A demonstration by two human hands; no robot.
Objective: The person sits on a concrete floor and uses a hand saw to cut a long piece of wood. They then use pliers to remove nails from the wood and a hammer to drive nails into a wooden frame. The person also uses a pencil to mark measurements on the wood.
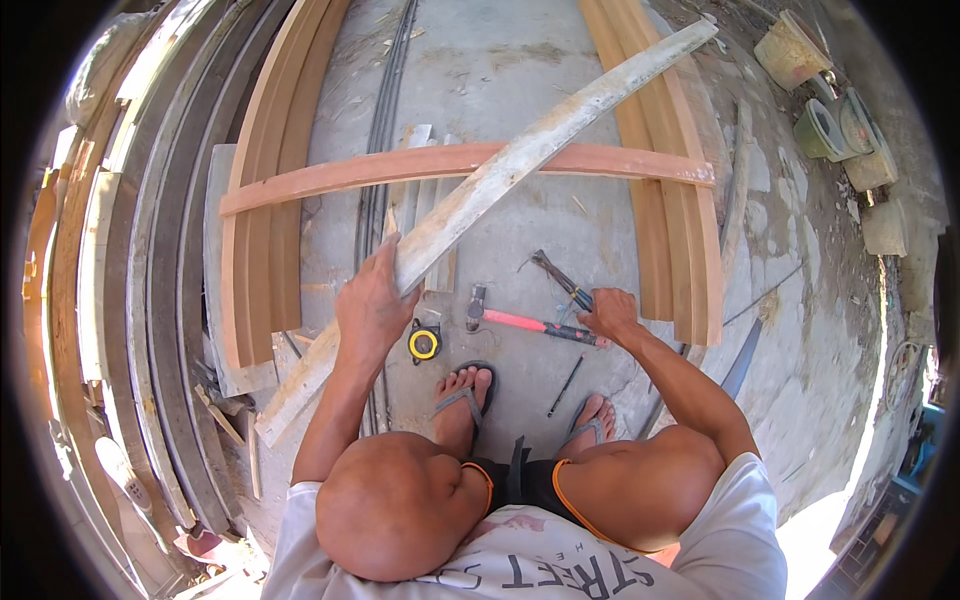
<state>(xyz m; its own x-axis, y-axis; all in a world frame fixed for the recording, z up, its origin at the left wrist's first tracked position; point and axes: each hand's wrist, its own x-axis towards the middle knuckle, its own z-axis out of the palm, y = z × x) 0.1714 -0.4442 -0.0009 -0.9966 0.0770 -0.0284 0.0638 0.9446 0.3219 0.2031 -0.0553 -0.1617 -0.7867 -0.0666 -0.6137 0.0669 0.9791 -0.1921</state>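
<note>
My left hand (372,310) is closed round the edge of a long, whitish, weathered plank (560,130). It slants from my lower left up to the far right, across a reddish wooden crosspiece (350,170). In my right hand (610,312) are the handles of pliers (556,278), their jaws pointing up and left; a thin bit shows at the jaws, too small to name. Just below them lies a hammer (530,323) with a red and black handle. A black and yellow tape measure (424,343) sits near my left foot. Between my feet rests a thin dark pencil-like stick (567,384).
Brown boards stand in a left group (262,250) and a right group (670,250), bridged by the crosspiece. Long thin rods (385,110) run along the concrete floor. Old timbers (165,240) line the far left. Dirty buckets (790,50) stand at the upper right.
</note>
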